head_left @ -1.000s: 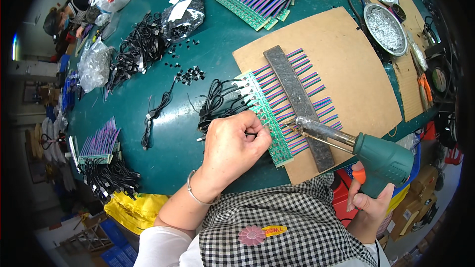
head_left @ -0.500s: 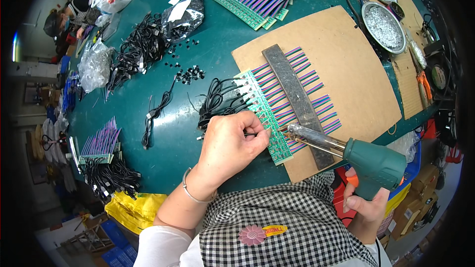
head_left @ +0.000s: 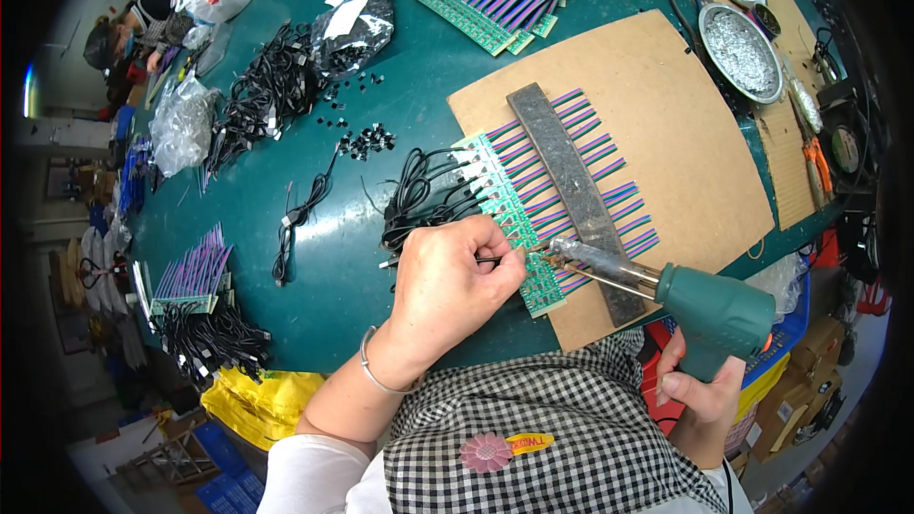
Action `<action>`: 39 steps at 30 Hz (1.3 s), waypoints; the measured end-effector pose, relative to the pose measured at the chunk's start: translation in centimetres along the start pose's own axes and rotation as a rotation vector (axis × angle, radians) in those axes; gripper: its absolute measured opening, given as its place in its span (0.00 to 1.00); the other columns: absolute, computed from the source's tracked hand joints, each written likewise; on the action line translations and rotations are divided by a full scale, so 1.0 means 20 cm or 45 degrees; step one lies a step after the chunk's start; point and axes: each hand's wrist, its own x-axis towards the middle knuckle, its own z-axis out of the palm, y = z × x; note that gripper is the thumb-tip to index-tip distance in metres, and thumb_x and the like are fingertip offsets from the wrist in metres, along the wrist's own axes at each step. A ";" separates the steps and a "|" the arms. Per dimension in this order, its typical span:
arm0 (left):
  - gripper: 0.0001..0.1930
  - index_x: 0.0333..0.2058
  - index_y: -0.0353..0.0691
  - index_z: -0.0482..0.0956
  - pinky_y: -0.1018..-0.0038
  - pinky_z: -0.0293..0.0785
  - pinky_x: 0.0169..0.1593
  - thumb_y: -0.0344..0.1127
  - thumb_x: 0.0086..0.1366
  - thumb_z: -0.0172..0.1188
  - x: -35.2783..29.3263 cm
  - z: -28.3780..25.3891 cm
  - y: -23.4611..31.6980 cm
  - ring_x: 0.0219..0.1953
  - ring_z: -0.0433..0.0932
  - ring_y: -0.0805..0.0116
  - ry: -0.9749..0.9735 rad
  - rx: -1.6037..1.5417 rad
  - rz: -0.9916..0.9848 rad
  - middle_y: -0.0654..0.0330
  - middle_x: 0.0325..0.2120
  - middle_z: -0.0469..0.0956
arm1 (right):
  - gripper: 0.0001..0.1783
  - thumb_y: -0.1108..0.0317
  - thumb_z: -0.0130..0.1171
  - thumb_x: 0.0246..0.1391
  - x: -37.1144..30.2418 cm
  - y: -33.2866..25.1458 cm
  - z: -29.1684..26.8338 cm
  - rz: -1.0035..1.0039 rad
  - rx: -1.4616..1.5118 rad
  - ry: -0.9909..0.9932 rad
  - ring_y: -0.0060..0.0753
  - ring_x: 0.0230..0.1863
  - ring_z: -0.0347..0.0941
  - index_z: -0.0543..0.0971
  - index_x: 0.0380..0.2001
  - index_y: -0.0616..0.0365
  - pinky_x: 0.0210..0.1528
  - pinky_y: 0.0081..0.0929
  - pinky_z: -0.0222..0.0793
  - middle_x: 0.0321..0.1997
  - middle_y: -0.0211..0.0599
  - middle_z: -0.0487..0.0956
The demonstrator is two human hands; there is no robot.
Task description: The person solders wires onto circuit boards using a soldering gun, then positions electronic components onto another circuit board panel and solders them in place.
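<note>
My left hand (head_left: 455, 276) is closed in a pinch on a thin black cable (head_left: 487, 259), whose end is at the edge of a green circuit board panel (head_left: 514, 219). My right hand (head_left: 700, 388) grips the handle of a green soldering gun (head_left: 714, 309). Its metal tip rests at or just above the panel, close to my left fingertips; the exact contact point is too small to tell. Striped ribbon wires (head_left: 576, 128) run off the panel's right side, under a dark flat bar (head_left: 571, 190) lying across them. Several black cables (head_left: 419, 186) are at the panel's left side.
A brown board (head_left: 676, 133) lies beneath the panel. Far right, a round metal dish (head_left: 741, 52) holds silvery material. Wired panels (head_left: 466, 19) lie at the back. Leftward are a black cable pile (head_left: 267, 86), small black parts (head_left: 367, 141) and another wired bundle (head_left: 205, 324).
The soldering gun has shifted slightly left, its tip nearer my left fingertips. My right index finger now covers the orange trigger. My left hand has moved slightly right, still pinching the cable.
</note>
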 end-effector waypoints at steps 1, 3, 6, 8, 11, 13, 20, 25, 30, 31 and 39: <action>0.07 0.17 0.33 0.75 0.83 0.63 0.19 0.28 0.47 0.63 0.00 0.00 0.00 0.14 0.65 0.84 0.000 -0.002 0.001 0.64 0.10 0.71 | 0.31 0.78 0.64 0.36 0.00 0.00 0.00 -0.013 0.018 0.043 0.28 0.16 0.69 0.62 0.45 0.74 0.14 0.20 0.68 0.34 0.47 0.70; 0.07 0.17 0.33 0.75 0.83 0.63 0.19 0.28 0.47 0.63 0.00 0.00 0.00 0.14 0.65 0.84 0.002 -0.006 0.008 0.64 0.10 0.71 | 0.31 0.76 0.65 0.36 0.01 -0.01 0.01 -0.025 0.038 0.083 0.30 0.13 0.68 0.61 0.43 0.75 0.10 0.21 0.67 0.32 0.47 0.68; 0.07 0.17 0.33 0.75 0.83 0.63 0.19 0.28 0.47 0.63 0.01 0.00 -0.01 0.14 0.66 0.84 -0.004 0.005 -0.003 0.63 0.10 0.71 | 0.32 0.73 0.65 0.37 0.05 -0.05 0.05 -0.170 0.080 0.203 0.29 0.10 0.66 0.60 0.42 0.77 0.08 0.21 0.65 0.33 0.49 0.68; 0.07 0.17 0.33 0.75 0.83 0.63 0.19 0.28 0.47 0.63 0.01 0.00 -0.01 0.14 0.66 0.84 0.001 0.000 -0.004 0.63 0.10 0.71 | 0.33 0.72 0.65 0.36 0.06 -0.06 0.03 -0.173 0.058 0.175 0.29 0.09 0.65 0.59 0.42 0.79 0.07 0.21 0.65 0.37 0.52 0.68; 0.07 0.17 0.33 0.75 0.83 0.63 0.20 0.29 0.47 0.63 0.01 0.00 0.00 0.14 0.66 0.83 0.004 0.001 -0.010 0.63 0.10 0.71 | 0.35 0.71 0.65 0.36 0.07 -0.06 0.05 -0.225 0.086 0.222 0.28 0.09 0.65 0.58 0.43 0.79 0.07 0.21 0.65 0.39 0.54 0.67; 0.07 0.17 0.33 0.75 0.83 0.63 0.20 0.29 0.48 0.63 0.01 0.00 0.01 0.14 0.66 0.83 0.001 -0.003 -0.005 0.63 0.10 0.71 | 0.37 0.74 0.65 0.34 0.06 -0.08 0.03 -0.203 0.131 0.213 0.29 0.12 0.67 0.57 0.47 0.78 0.10 0.20 0.66 0.42 0.56 0.67; 0.08 0.17 0.33 0.74 0.82 0.61 0.18 0.28 0.48 0.63 -0.02 0.01 0.02 0.13 0.65 0.83 0.022 0.011 -0.011 0.66 0.10 0.70 | 0.34 0.70 0.62 0.41 0.16 -0.14 -0.11 -0.524 0.221 0.124 0.24 0.08 0.63 0.58 0.47 0.76 0.05 0.16 0.60 0.22 0.41 0.70; 0.06 0.21 0.32 0.75 0.83 0.65 0.22 0.26 0.48 0.64 -0.05 -0.03 0.04 0.17 0.67 0.82 0.001 0.023 -0.008 0.64 0.13 0.71 | 0.27 0.70 0.55 0.48 0.35 -0.26 -0.18 -0.750 0.424 0.371 0.21 0.12 0.63 0.61 0.50 0.69 0.12 0.16 0.62 0.17 0.34 0.67; 0.12 0.32 0.33 0.76 0.83 0.70 0.27 0.22 0.47 0.65 -0.17 -0.14 0.00 0.25 0.71 0.78 0.132 -0.015 0.111 0.61 0.29 0.74 | 0.20 0.74 0.56 0.47 0.50 -0.30 -0.15 -0.543 -0.155 0.786 0.19 0.14 0.63 0.69 0.45 0.64 0.16 0.17 0.63 0.21 0.29 0.69; 0.12 0.33 0.33 0.76 0.83 0.72 0.29 0.21 0.47 0.65 -0.18 -0.15 -0.02 0.26 0.72 0.77 0.157 -0.073 0.105 0.60 0.30 0.74 | 0.20 0.74 0.56 0.47 0.49 -0.28 -0.16 -0.541 -0.155 0.814 0.19 0.14 0.63 0.69 0.46 0.64 0.16 0.17 0.63 0.20 0.29 0.69; 0.05 0.32 0.34 0.77 0.77 0.74 0.31 0.24 0.54 0.58 -0.21 -0.43 -0.36 0.29 0.77 0.72 0.692 0.206 -0.025 0.57 0.27 0.78 | 0.26 0.73 0.52 0.51 0.36 -0.20 -0.08 -0.629 -0.145 0.625 0.17 0.14 0.61 0.61 0.54 0.67 0.16 0.14 0.58 0.17 0.28 0.64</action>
